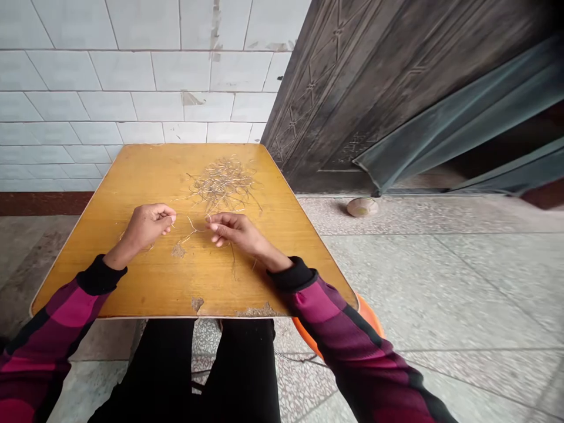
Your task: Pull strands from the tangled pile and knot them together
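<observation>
My right hand [232, 229] pinches a thin wire [201, 230] between thumb and fingers over the table's middle. This wire runs left from the fingertips and forks near its middle. To the left, my left hand [148, 225] is closed in a pinch, and a short pale end of thin wire [173, 225] shows at its fingertips. Whether both hands hold the same piece I cannot tell. Just beyond the hands lies a loose tangled heap of thin wires [225, 179]. Several single strands lie beside and under both hands.
The yellow wooden table [132, 170] has chipped patches near its front edge. A white tiled wall [132, 70] stands behind it. At the right are a dark carved door [326, 117], a grey-green curtain [432, 123] and a roundish object [362, 207] on the floor. Something orange [372, 314] shows beneath the table's right corner.
</observation>
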The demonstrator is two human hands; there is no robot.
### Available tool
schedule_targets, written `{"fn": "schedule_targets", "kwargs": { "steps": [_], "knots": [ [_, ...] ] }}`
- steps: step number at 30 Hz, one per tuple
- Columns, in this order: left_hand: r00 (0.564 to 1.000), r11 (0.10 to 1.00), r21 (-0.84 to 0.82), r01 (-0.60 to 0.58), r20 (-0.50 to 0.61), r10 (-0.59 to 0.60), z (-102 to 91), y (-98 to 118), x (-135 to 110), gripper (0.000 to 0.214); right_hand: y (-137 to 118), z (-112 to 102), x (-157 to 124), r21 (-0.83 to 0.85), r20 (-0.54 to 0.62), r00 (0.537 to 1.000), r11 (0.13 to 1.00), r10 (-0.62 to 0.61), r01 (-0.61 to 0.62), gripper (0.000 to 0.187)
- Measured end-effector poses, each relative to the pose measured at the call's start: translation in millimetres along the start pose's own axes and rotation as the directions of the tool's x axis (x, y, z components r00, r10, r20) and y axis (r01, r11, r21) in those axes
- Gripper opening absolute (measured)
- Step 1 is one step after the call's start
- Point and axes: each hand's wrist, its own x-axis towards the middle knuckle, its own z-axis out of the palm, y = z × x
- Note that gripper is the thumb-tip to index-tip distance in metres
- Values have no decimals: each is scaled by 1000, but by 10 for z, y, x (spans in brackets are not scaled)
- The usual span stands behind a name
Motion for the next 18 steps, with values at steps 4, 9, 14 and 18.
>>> {"fn": "schedule_targets", "kwargs": {
  "steps": [4, 9, 14, 18],
  "knots": [
    [998, 999, -40, -26, 53, 28, 154, 7, -19, 15, 34, 30, 21, 140, -19, 999, 989, 49, -46, 36],
    [976, 992, -45, -121, 178, 127, 228, -20, -63, 33, 40, 23, 44, 311, -61, 990, 945, 124, -99, 26],
    [916, 955, 83, -284, 318, 245, 313, -112, -72, 68, -1, 42, 39, 425, -54, 985, 896, 165, -127, 17],
    [891, 950, 99, -296, 386, 237, 455, -165, -105, 79, -34, 77, 25, 489, -24, 985, 862, 170, -137, 15]
  ]
}}
